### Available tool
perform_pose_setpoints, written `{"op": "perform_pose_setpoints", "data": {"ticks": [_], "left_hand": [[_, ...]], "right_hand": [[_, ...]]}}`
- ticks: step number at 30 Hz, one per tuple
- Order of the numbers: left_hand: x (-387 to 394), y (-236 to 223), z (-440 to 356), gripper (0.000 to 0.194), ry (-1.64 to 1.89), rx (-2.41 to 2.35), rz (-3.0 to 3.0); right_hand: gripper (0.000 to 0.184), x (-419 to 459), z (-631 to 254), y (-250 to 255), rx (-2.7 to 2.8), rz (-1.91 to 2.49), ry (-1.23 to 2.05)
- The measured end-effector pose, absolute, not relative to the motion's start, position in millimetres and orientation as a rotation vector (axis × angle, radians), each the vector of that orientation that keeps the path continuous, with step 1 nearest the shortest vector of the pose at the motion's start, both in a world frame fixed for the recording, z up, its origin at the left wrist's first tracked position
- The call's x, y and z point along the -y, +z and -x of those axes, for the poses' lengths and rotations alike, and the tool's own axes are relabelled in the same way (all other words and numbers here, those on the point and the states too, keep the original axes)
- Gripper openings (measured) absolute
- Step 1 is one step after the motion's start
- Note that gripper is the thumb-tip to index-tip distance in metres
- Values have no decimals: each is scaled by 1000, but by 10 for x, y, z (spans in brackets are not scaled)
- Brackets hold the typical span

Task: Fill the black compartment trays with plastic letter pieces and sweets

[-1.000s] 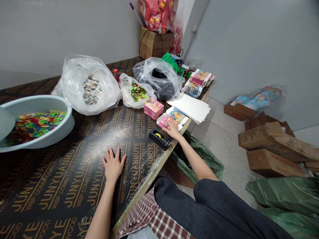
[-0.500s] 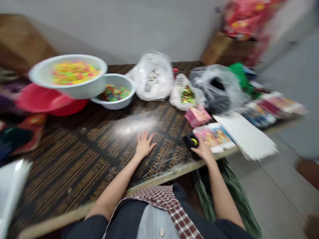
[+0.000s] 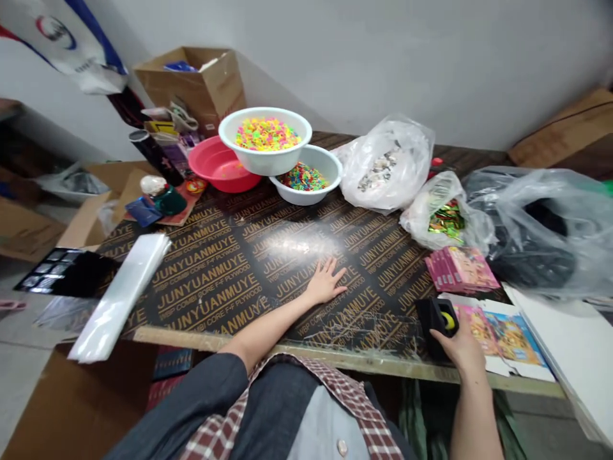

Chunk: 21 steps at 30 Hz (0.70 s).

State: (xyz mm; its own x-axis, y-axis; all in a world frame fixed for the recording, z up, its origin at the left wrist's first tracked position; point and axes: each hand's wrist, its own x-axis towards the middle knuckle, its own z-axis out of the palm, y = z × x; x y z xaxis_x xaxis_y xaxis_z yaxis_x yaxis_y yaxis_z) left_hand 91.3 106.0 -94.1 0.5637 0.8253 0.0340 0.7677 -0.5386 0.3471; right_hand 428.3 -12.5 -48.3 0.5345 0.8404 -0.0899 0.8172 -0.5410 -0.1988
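Your right hand (image 3: 463, 346) looks clamped on the tape dispenser (image 3: 430, 319) just left of the flat cartons (image 3: 513, 333), your left hand (image 3: 325, 285) splayed farther left, so a sloppy rightward shove could crumple them imo.

Dark sleeve (image 3: 191, 396), brown-and-white checked edging (image 3: 376, 421), grey panel (image 3: 311, 421), pale button (image 3: 341, 447).

The tape dispenser (image 3: 428, 314) was black, its roll (image 3: 449, 321) yellow. Rows of gold-brown lettering (image 3: 197, 273) patterned the black tabletop (image 3: 261, 244). The stacked packs (image 3: 462, 268) were pink, one basin (image 3: 218, 163) red, two bowls (image 3: 266, 161) pale blue; the apron (image 3: 376, 425) bore maroon-and-white checks.
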Motion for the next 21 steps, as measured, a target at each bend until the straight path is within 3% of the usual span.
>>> {"op": "perform_pose_setpoints", "data": {"ticks": [3, 6, 8, 11, 13, 16, 18, 21], "left_hand": [[-1089, -959, -954, 61, 339, -1290, -2412], [-1219, -953, -782, 42, 442, -1244, -2182], [-1373, -870, -339, 32, 638, -1395, -2002], [-1446, -526, 902, 36, 1050, -2032, -1774], [-1291, -185, 1915, 46, 1124, -2510, -1562], [-899, 299, 3268, 84, 880, -2994, -1192], [-652, 510, 3909, 111, 660, -3071, -1037], [-417, 619, 4467, 127, 371, -2983, -956]], "right_hand": [[87, 125, -4127, -283, 1412, 2651, 275], [86, 191, -3858, -81, 1516, 2389, -90], [86, 254, -3631, -55, 1516, 2186, -251], [81, 376, -3233, -253, 1633, 2008, -168], [77, 485, -2978, -485, 1765, 1966, -6], [73, 615, -2759, -806, 1960, 1893, 54], [71, 639, -2740, -927, 2024, 1835, -86], [67, 603, -2781, -964, 2078, 1744, -284]]}}
